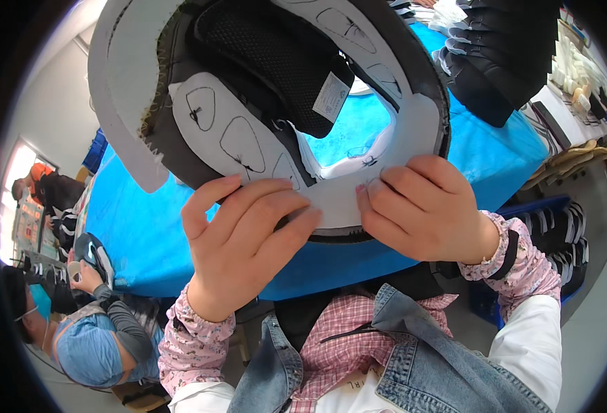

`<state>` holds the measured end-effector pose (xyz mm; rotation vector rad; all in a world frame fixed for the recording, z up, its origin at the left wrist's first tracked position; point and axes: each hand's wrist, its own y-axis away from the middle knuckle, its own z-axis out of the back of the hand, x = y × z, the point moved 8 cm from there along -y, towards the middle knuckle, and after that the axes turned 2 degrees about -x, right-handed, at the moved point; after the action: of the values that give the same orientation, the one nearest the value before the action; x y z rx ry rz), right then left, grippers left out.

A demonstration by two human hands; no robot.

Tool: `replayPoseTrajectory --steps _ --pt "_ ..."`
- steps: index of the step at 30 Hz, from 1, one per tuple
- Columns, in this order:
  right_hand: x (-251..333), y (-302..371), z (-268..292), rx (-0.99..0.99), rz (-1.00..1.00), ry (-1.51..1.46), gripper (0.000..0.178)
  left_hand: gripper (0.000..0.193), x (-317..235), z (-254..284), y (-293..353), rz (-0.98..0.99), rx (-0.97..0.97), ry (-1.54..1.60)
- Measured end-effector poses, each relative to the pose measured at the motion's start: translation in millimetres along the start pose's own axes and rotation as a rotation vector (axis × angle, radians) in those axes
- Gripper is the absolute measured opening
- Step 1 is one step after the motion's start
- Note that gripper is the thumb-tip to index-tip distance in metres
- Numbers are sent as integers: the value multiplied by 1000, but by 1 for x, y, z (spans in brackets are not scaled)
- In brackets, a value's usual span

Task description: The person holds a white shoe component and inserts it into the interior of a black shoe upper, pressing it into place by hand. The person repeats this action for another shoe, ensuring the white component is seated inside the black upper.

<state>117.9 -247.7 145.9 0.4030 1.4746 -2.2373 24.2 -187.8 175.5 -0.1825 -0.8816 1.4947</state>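
A black shoe upper is raised close in front of me, its inside showing white lining pieces with stitched loops. The black mesh tongue hangs in its opening and carries a small white label. My left hand grips the white near edge of the upper with bent fingers. Just right of it, my right hand pinches the same edge, fingertips pressed on the white lining. Both thumbs are mostly hidden. At the upper left, a curved white strip runs along the upper's zigzag-stitched edge.
A table with a blue cover lies beneath. Stacked black uppers sit at its far right. A blue crate of shoes stands low right. At left, a person in blue handles a piece; another person is farther off.
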Motion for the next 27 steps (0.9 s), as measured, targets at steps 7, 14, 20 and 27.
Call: replayPoseTrajectory --steps 7,14,20,27 --pt "3 0 -3 8 -18 -84 11 21 -2 -8 4 82 -79 80" --pt "-9 -9 -5 28 -259 -459 13 9 0 -7 0 103 -84 82" --pt "9 4 -1 -4 -131 -276 16 17 -8 -21 10 121 -110 125" --pt "27 49 -32 149 -258 -441 17 15 -20 -60 49 137 22 139"
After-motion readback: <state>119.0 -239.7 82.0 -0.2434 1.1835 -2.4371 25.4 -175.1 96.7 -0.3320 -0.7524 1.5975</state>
